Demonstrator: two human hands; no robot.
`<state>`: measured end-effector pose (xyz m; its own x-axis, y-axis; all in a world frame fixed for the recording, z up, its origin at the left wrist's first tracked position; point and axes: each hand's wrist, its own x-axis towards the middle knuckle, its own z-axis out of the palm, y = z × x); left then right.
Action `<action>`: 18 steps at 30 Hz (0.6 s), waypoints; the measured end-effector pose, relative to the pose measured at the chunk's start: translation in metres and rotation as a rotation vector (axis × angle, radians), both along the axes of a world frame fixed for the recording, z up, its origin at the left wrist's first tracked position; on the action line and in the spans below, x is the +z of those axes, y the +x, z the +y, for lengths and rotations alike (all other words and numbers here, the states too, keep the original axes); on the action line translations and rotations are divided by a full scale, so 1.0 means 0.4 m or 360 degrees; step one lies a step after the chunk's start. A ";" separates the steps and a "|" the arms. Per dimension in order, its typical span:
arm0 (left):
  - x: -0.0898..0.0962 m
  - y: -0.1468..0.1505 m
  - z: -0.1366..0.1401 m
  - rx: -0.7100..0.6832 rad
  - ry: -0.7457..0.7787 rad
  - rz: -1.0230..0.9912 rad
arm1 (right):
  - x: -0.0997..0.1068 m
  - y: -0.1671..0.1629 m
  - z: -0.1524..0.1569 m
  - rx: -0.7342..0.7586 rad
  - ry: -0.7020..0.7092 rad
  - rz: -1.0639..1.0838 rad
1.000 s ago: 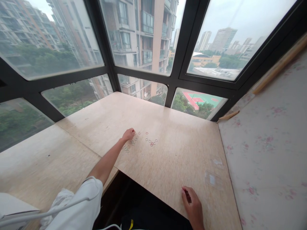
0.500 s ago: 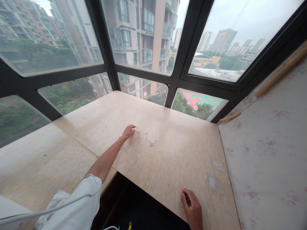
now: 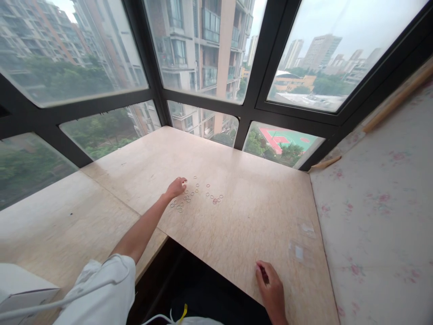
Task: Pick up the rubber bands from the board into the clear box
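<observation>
Several small thin rings [image 3: 188, 199], greenish-grey in colour, lie scattered on the pale marbled tabletop [image 3: 216, 243]. My left hand [image 3: 176, 187] reaches over their left side, with thumb and forefinger apart and nothing visible between them. Right of that hand lies a smaller group with a red ring [image 3: 208, 185] and another red ring [image 3: 215, 201] among it. My right hand [image 3: 271, 285] rests at the near edge of the table, far from the rings. Its fingers are curled, thumb against the fingertips; whatever they may hold is hidden.
Clear plastic pieces [image 3: 299, 252] lie at the right by the flowered wall [image 3: 372, 225]. Dark window frames [image 3: 203, 101] border the back. A white box [image 3: 23, 289] stands at lower left near a white cable [image 3: 77, 298]. A dark gap opens below the table edge.
My left hand has drawn back slightly to the left, away from the topmost ring. My right hand keeps its pose, and the view has shifted a little.
</observation>
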<state>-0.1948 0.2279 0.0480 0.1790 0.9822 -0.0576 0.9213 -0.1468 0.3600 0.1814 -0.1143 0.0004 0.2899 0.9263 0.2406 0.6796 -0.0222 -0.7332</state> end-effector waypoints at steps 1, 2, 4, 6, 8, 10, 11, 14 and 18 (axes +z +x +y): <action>0.003 -0.004 -0.007 -0.0040 -0.0032 -0.0014 | 0.000 0.000 0.000 0.0000 0.0003 0.0000; 0.004 -0.007 -0.014 -0.0087 -0.0071 -0.0026 | -0.001 0.000 0.000 0.0001 0.0003 0.0000; 0.004 -0.009 -0.027 -0.0166 -0.0144 -0.0046 | -0.001 0.001 -0.001 0.0009 -0.0002 0.0001; 0.001 -0.008 -0.035 -0.0189 -0.0178 -0.0054 | -0.002 0.001 -0.001 0.0024 -0.0004 0.0003; -0.004 -0.007 -0.038 -0.0152 -0.0171 -0.0053 | -0.001 0.002 -0.002 0.0031 -0.0004 0.0010; -0.009 -0.007 -0.036 -0.0089 -0.0143 -0.0049 | 0.000 0.002 -0.003 0.0032 -0.0007 0.0020; -0.010 -0.007 -0.035 -0.0055 -0.0126 -0.0048 | 0.001 0.002 -0.003 0.0033 -0.0009 0.0024; -0.009 -0.014 -0.032 0.0037 -0.0080 -0.0049 | 0.005 0.000 -0.004 0.0044 -0.0015 0.0030; 0.003 -0.034 -0.032 0.0093 -0.0051 -0.0046 | 0.007 -0.001 -0.002 0.0033 -0.0008 0.0028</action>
<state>-0.2082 0.2153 0.0491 0.1233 0.9888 -0.0845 0.9171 -0.0810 0.3903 0.1811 -0.1152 0.0032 0.2746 0.9334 0.2310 0.6669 -0.0118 -0.7450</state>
